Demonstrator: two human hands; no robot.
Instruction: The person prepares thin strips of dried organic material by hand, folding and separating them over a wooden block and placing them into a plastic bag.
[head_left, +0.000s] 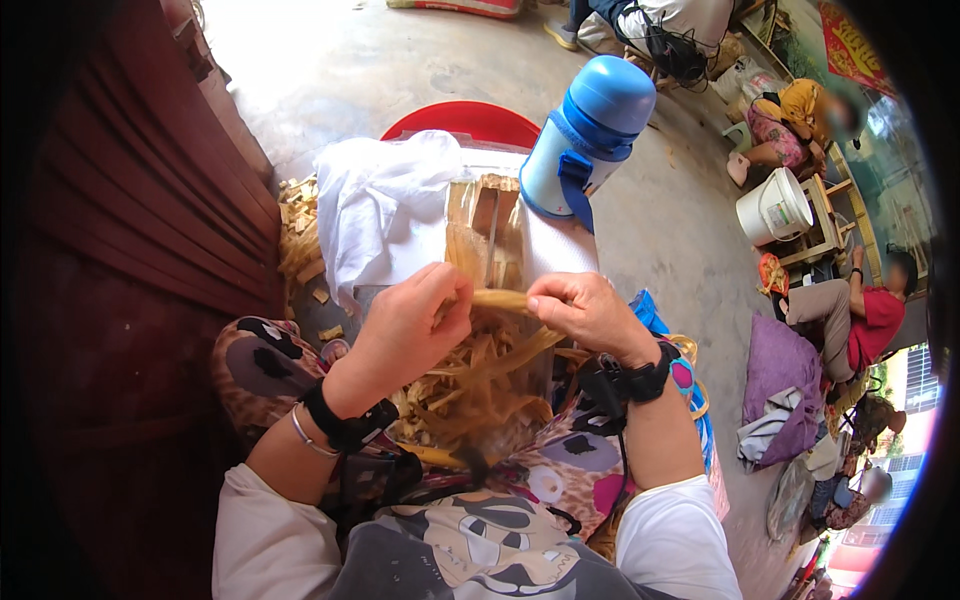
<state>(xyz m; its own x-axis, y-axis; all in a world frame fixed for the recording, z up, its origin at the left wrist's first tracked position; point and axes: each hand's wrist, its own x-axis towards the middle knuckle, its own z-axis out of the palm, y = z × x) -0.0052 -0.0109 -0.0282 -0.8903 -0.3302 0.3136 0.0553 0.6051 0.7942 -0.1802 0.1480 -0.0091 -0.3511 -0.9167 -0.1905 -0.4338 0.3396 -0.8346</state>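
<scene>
A yellowish strip of plant fibre (501, 301) is stretched between my two hands. My left hand (420, 322), its fingers curled, grips one end. My right hand (589, 309) pinches the other end between thumb and fingertips. Below them, a heap of similar yellow-brown strips and scraps (472, 382) lies between my knees. Just beyond my hands a worn wooden block with a slot (487, 225) rests on a white surface. A white cloth (375, 202) lies beside it on the left, and a blue bottle (592, 142) stands on the right.
A dark red door or panel (150, 202) rises close on my left. Behind the white surface shows a red round rim (465, 120). Yellow scraps (300, 225) lie on the floor at left. Several people sit at the right, near a white bucket (774, 206) and a purple sack (780, 382).
</scene>
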